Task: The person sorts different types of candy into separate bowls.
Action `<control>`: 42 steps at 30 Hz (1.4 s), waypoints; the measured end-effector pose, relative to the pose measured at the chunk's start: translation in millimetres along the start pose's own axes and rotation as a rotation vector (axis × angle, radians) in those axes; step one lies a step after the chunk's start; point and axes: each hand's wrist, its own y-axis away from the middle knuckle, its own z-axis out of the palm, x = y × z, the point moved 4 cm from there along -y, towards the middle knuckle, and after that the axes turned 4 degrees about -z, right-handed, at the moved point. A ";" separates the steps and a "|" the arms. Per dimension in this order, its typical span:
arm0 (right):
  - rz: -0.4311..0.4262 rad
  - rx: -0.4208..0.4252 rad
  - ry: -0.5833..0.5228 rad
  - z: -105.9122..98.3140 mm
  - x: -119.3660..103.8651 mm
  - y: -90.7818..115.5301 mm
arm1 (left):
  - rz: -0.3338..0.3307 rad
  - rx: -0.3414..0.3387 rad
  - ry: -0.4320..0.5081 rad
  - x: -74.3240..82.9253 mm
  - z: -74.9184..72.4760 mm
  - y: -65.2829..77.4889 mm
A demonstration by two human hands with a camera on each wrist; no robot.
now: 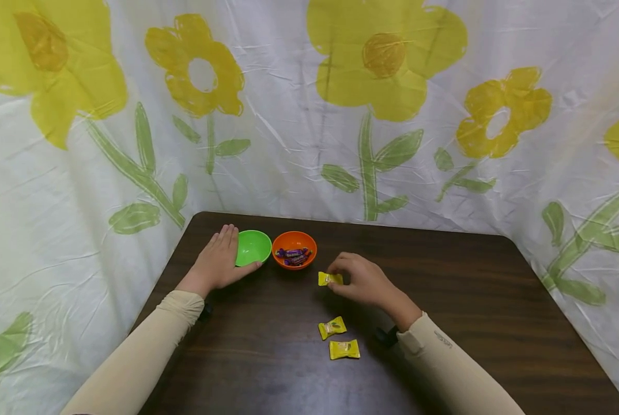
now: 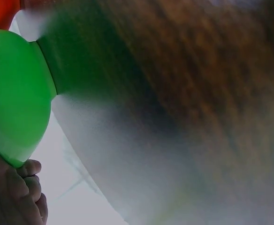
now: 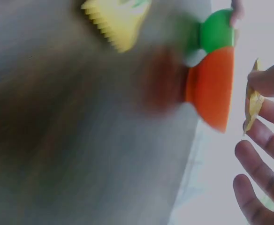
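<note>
My left hand [image 1: 217,258] rests along the left side of a green bowl [image 1: 254,248], fingers straight and thumb stretched along its near rim. In the left wrist view the fingers [image 2: 31,180] lie against the outside of the green bowl [image 2: 17,93]. My right hand [image 1: 363,279] pinches a yellow-wrapped candy [image 1: 329,279] between thumb and fingers, raised over the table near the orange bowl [image 1: 312,260]. The right wrist view shows the candy [image 3: 253,101] held edge-on, with the other fingers spread. Several purple-wrapped candies [image 1: 295,254] lie inside the orange bowl.
Two more yellow-wrapped candies, an upper one [image 1: 332,328] and a lower one [image 1: 344,349], lie on the dark wooden table [image 1: 444,276] in front of me. Behind the table hangs a white curtain [image 1: 283,138] printed with yellow flowers. The two bowls stand side by side.
</note>
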 end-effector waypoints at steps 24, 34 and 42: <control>0.019 0.084 0.034 43.9 -59.5 -150.6 | 0.052 0.005 0.022 -3.2 -4.7 -3.9; -0.026 0.084 -0.018 40.2 -60.7 -139.6 | 0.072 0.017 0.026 -1.7 -3.0 0.1; -0.057 0.032 0.028 22.2 -49.4 -101.0 | 0.059 0.008 0.008 -1.1 -4.8 0.5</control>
